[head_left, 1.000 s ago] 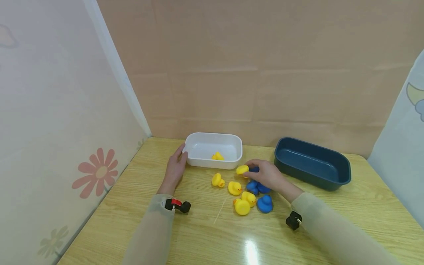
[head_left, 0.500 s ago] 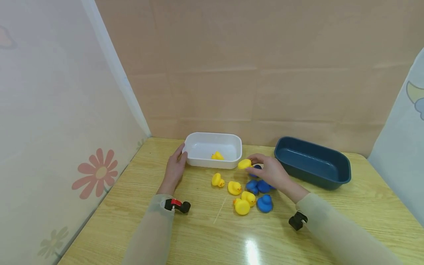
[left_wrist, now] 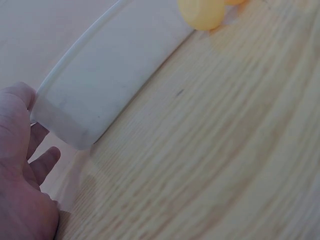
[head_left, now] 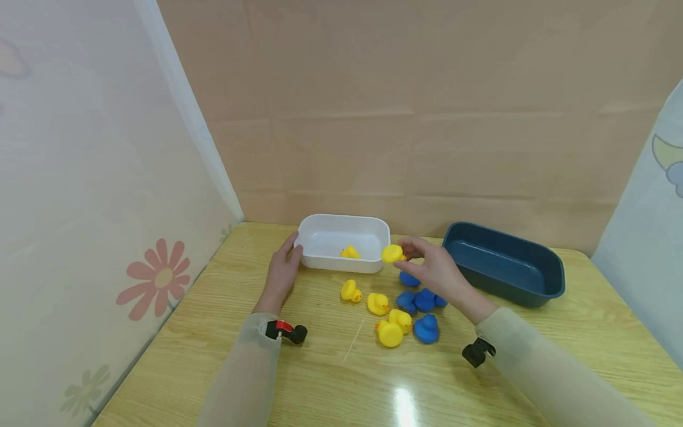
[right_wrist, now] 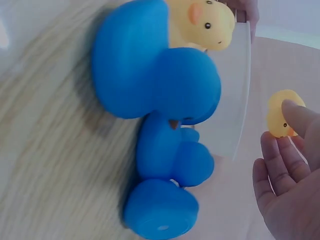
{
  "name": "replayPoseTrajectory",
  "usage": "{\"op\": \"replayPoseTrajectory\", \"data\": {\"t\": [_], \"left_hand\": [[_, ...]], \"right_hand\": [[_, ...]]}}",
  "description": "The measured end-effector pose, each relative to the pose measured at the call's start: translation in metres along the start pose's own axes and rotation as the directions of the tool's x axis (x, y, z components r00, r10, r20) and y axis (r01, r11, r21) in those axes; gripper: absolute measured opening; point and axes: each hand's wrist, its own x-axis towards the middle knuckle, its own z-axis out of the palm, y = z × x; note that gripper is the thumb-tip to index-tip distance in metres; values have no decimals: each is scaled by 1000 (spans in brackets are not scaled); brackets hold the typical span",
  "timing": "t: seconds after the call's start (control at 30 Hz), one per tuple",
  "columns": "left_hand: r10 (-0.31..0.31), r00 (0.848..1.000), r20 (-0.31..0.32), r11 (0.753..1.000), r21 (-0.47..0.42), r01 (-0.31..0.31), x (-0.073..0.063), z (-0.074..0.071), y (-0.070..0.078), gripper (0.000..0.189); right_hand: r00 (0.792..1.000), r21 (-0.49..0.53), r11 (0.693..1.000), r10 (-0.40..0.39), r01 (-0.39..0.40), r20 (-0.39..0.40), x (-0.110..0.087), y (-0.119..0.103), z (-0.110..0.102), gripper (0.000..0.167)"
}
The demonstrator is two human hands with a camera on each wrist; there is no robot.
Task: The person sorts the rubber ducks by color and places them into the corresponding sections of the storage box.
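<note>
My right hand [head_left: 434, 267] pinches a yellow rubber duck [head_left: 392, 254] between thumb and fingers, above the table near the right front corner of a white plastic bin [head_left: 341, 264]. The same duck [right_wrist: 276, 112] shows at the fingertips in the right wrist view. At the bin's left end, my left hand [head_left: 281, 270] holds the corner, thumb and fingers about the rim; the left wrist view shows this hand [left_wrist: 22, 160] against the bin's wall [left_wrist: 110, 80]. One yellow duck [head_left: 350, 252] lies inside the bin.
Several yellow ducks [head_left: 378, 303] lie on the wooden table [head_left: 320, 373] before the bin. Several blue ducks [head_left: 426, 329] are clustered to their right, below my right hand. A dark blue bin [head_left: 504, 284] stands at the back right. A brown paper wall [head_left: 416, 118] rises behind.
My right hand has lifted the yellow duck up from among the blue ducks, closer to the white bin's rim height. My left hand has stayed at the bin's end.
</note>
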Motion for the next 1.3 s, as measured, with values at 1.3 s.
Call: {"op": "replayPoseTrajectory", "data": {"t": [1.3], "left_hand": [[-12,1000,5,1000,-12,12,0,0,-1,59]], "right_hand": [[998,-65,996,62,-63,-10,54,-16,30,51]]}}
